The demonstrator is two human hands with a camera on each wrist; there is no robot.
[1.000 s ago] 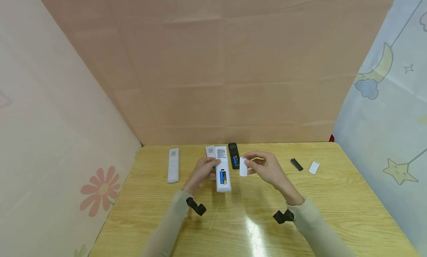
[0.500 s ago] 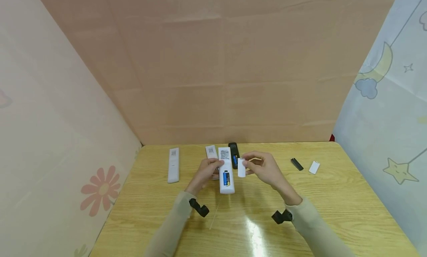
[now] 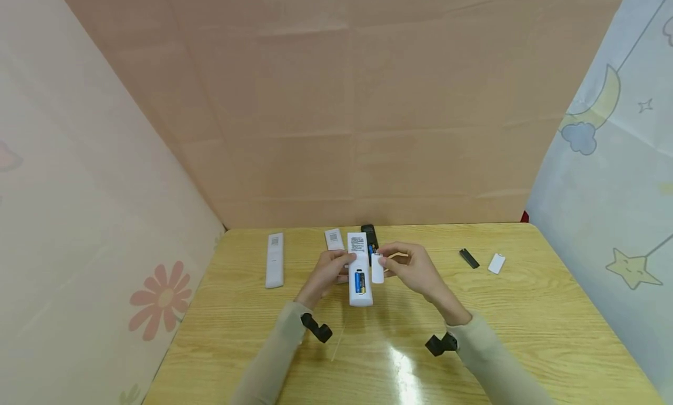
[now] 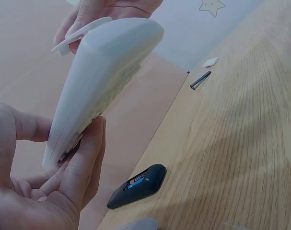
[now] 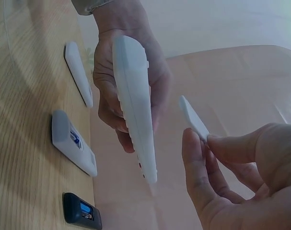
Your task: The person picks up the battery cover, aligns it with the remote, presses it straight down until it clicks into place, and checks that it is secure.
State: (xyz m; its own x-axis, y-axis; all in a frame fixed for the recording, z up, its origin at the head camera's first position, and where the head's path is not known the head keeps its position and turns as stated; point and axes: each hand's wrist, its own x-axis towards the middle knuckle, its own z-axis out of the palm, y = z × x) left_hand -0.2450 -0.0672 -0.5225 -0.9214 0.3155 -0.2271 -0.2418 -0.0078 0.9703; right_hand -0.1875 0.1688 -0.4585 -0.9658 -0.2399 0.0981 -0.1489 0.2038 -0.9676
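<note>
My left hand grips a white remote control above the table, its back facing me and its battery compartment uncovered. Two batteries, one blue and one dark, lie inside that compartment. To its right, my right hand pinches a small white battery cover between thumb and fingertips. In the right wrist view a gap shows between the cover and the remote's back. Seen from the left wrist, my fingers wrap the remote's button side, with the thumb at its edge.
Behind the hands lie a black remote and another white remote, both with open compartments showing batteries. A further white remote lies at left. On the right are a black cover and a white cover.
The left hand has carried the white remote a little to the right. The right hand has brought the battery cover slightly left and down, closer to the remote.
</note>
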